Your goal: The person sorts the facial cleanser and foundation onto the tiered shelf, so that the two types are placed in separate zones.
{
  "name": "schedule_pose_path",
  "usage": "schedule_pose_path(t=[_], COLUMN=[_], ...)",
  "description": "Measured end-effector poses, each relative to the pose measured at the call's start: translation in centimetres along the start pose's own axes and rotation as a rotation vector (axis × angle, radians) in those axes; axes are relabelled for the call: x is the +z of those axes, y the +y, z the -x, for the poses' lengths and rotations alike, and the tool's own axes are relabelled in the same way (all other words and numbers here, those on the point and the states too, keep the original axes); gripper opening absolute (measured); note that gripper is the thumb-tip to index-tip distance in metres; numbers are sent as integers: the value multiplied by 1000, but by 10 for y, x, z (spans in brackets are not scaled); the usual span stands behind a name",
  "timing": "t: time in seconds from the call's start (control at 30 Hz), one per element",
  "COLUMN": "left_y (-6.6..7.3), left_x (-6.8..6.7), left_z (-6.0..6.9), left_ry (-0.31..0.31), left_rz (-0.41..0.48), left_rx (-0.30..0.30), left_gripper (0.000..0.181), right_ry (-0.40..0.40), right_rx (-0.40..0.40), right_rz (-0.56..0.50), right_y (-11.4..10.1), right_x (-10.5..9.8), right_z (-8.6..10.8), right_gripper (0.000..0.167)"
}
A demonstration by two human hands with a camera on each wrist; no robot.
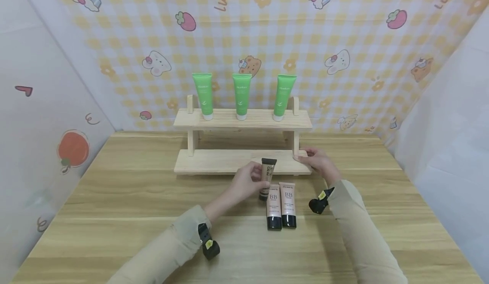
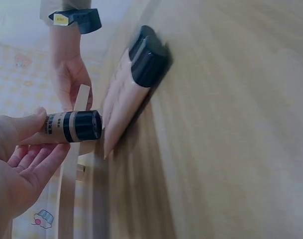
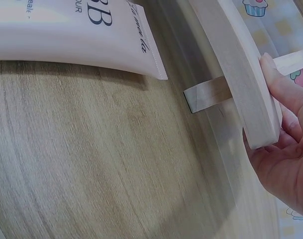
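Observation:
My left hand (image 1: 244,181) pinches a small tan cosmetic tube (image 1: 266,173) between thumb and fingers. The tube is upright, its black cap (image 2: 86,125) pointing down, in front of the lower board of a two-tier wooden shelf (image 1: 217,163). At the lower board's right end, my right hand (image 1: 320,163) grips the wood, its thumb on one face and its fingers round the other side, as the right wrist view shows. Two pink BB cream tubes (image 1: 288,199) with black caps lie side by side on the table, just in front of the shelf.
Three green tubes (image 1: 242,95) stand on white caps along the upper board. The shelf is at the back of the wood-grain table (image 1: 133,199), before a yellow checked backdrop (image 1: 221,37). White side walls (image 1: 42,118) flank the table.

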State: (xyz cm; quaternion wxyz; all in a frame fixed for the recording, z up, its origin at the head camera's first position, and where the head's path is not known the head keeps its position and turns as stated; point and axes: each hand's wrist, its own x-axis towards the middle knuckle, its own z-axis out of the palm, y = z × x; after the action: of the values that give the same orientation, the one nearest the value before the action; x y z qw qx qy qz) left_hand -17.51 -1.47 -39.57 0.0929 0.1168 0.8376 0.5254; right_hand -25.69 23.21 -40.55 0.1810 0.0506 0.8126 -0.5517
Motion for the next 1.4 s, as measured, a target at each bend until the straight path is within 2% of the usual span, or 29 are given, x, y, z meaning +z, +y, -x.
schedule_pose_path(t=[0.27,0.57,0.8,1.0,1.2,1.4], left_y=[11,18,21,21,21,20], left_x=[2,3,7,12,16,18], left_z=[-19,-36,-52,-63,-71,-73], left_ry=[26,37,72,93,84,71], left_rz=[96,143,140,140,140,116], left_rx=[-17,-5,54,79,125,124], left_gripper=[49,50,49,50,47,45], right_ry=[4,-7,0,-1,-1,15], right_rx=[-11,3,13,19,22,28], right_rz=[5,1,38,33,23,19], right_y=[2,4,3,4,4,4], right_x=[0,-3,-3,-3,-2,-2], right_z=[-3,-3,-1,-1,-2,-3], right_gripper=[60,64,67,65,63,63])
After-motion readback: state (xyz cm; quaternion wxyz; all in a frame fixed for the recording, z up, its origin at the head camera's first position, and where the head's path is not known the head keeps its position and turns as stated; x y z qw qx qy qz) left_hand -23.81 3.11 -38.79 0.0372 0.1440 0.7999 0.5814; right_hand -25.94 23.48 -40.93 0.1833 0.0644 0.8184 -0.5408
